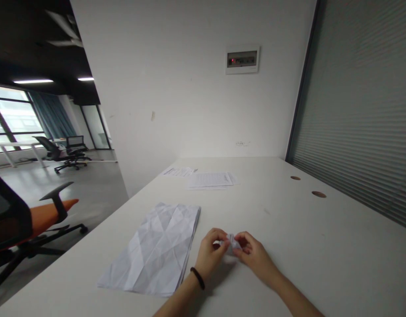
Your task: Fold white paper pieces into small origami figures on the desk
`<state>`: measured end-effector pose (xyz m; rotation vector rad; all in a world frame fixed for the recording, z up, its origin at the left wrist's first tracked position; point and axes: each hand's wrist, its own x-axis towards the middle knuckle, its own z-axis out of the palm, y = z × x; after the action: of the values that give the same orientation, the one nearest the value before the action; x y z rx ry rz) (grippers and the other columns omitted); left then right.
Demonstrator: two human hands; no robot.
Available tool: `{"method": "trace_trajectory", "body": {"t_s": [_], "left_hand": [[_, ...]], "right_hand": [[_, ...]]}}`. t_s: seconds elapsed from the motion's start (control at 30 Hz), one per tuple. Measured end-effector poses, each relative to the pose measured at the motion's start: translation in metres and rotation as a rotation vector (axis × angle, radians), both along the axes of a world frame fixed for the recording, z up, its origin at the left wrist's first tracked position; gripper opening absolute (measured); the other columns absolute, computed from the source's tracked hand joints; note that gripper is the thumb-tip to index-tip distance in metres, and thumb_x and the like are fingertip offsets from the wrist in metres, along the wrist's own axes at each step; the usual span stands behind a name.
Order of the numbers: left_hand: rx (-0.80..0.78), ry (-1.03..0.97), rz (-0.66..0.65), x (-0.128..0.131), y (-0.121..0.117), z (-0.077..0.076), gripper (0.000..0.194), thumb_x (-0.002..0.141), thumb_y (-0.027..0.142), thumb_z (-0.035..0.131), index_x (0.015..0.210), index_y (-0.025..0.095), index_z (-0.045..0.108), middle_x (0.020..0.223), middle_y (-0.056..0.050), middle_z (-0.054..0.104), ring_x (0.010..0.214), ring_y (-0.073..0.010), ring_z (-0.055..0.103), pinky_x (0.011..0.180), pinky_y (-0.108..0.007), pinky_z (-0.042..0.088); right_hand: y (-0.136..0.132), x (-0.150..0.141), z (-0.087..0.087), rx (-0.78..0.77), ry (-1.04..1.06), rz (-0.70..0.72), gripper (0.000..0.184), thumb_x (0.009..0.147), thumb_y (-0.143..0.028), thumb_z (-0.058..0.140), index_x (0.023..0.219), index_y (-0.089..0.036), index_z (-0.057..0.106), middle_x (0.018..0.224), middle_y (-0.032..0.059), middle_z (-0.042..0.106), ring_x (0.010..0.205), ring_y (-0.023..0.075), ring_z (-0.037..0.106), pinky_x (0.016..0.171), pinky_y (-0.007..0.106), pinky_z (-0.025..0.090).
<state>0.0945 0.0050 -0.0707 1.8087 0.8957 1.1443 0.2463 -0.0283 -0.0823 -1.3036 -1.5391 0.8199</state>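
A small piece of folded white paper [231, 243] is pinched between my two hands, just above the white table. My left hand [212, 248], with a dark band on its wrist, grips the paper's left side between thumb and fingers. On the opposite side my right hand [254, 255] pinches it the same way. The fingers cover part of the paper, so its full shape cannot be made out. To the left of my hands lies a stack of creased white sheets [156, 251], spread flat with a crisscross of fold lines.
Printed sheets [211, 179] lie farther back on the white table [322, 255], near the wall. Two round cable holes [319, 194] sit along its right side by a ribbed glass partition [358, 110]. An orange-seated office chair [44, 218] stands left of the table.
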Motion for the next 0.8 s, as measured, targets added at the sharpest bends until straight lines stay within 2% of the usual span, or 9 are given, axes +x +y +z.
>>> {"method": "trace_trajectory", "body": {"t_s": [0.1,0.17,0.23,0.33,0.4,0.47,0.53,0.63,0.8], "left_hand": [[-0.04,0.016,-0.007,-0.001,0.003,-0.003,0.013,0.074,0.027,0.05,0.068,0.016,0.053,0.074,-0.004,0.055,0.071,-0.0153,0.054,0.058,-0.022,0.044],[-0.042,0.077,-0.001,-0.001,0.004,-0.006,0.011,0.072,0.021,0.05,0.082,0.016,0.053,0.073,-0.002,0.056,0.069,-0.0141,0.054,0.059,-0.021,0.044],[0.013,0.204,0.019,-0.003,0.005,-0.008,0.024,0.07,0.015,0.05,0.094,0.018,0.052,0.074,0.0,0.057,0.069,-0.0131,0.054,0.063,-0.022,0.043],[0.127,0.476,0.062,-0.007,0.005,-0.006,0.017,0.069,0.013,0.051,0.084,0.018,0.058,0.071,0.001,0.059,0.069,-0.013,0.053,0.066,-0.022,0.039],[0.161,0.611,0.05,-0.008,0.003,-0.003,0.01,0.071,0.016,0.051,0.074,0.018,0.06,0.07,0.001,0.059,0.068,-0.0131,0.052,0.063,-0.022,0.038],[0.191,0.687,0.022,-0.007,0.002,0.001,0.011,0.074,0.019,0.05,0.074,0.018,0.061,0.07,0.0,0.06,0.067,-0.0132,0.052,0.062,-0.021,0.037],[0.225,0.723,0.007,-0.007,0.0,0.003,0.013,0.076,0.02,0.049,0.073,0.018,0.062,0.07,0.0,0.06,0.067,-0.0134,0.052,0.062,-0.021,0.036],[0.247,0.698,0.007,-0.008,0.001,0.005,0.015,0.078,0.02,0.048,0.072,0.018,0.061,0.069,0.0,0.06,0.064,-0.0126,0.052,0.059,-0.02,0.035],[0.142,0.562,0.122,-0.018,0.009,0.007,0.015,0.079,0.02,0.045,0.073,0.016,0.058,0.066,-0.001,0.061,0.062,-0.0123,0.054,0.057,-0.02,0.037]], "right_hand": [[0.0,0.004,0.002,0.096,-0.166,-0.031,0.005,0.067,-0.021,0.06,0.069,-0.019,0.055,0.071,-0.0005,0.057,0.066,0.014,0.053,0.059,0.023,0.041],[-0.002,0.005,0.006,0.195,-0.297,-0.046,0.004,0.067,-0.017,0.059,0.065,-0.019,0.057,0.073,0.0006,0.058,0.073,0.0159,0.052,0.067,0.026,0.041],[-0.006,0.006,0.01,0.24,-0.374,-0.007,0.007,0.068,-0.013,0.057,0.067,-0.02,0.059,0.076,0.0014,0.06,0.081,0.0174,0.051,0.075,0.028,0.039],[-0.01,0.006,0.013,0.208,-0.417,0.071,0.008,0.069,-0.013,0.056,0.07,-0.02,0.058,0.076,0.001,0.059,0.08,0.0165,0.051,0.074,0.027,0.039],[-0.01,0.007,0.011,0.163,-0.396,0.051,0.007,0.07,-0.014,0.054,0.073,-0.02,0.057,0.075,-0.0001,0.057,0.075,0.0147,0.051,0.068,0.024,0.04],[-0.008,0.007,0.008,0.113,-0.354,0.0,0.015,0.071,-0.014,0.052,0.084,-0.021,0.056,0.074,-0.0017,0.056,0.068,0.0126,0.051,0.063,0.022,0.04],[-0.006,0.007,0.006,0.085,-0.337,-0.019,0.02,0.071,-0.016,0.052,0.09,-0.021,0.056,0.07,-0.0027,0.056,0.063,0.0116,0.051,0.06,0.021,0.039],[-0.003,0.009,0.008,0.095,-0.353,-0.019,0.008,0.073,-0.02,0.052,0.075,-0.019,0.059,0.064,-0.0023,0.057,0.06,0.0117,0.051,0.058,0.021,0.039],[0.001,0.027,0.008,0.115,-0.311,-0.088,0.01,0.072,-0.024,0.054,0.065,-0.017,0.058,0.064,-0.0001,0.059,0.06,0.0123,0.053,0.056,0.021,0.04]]}}
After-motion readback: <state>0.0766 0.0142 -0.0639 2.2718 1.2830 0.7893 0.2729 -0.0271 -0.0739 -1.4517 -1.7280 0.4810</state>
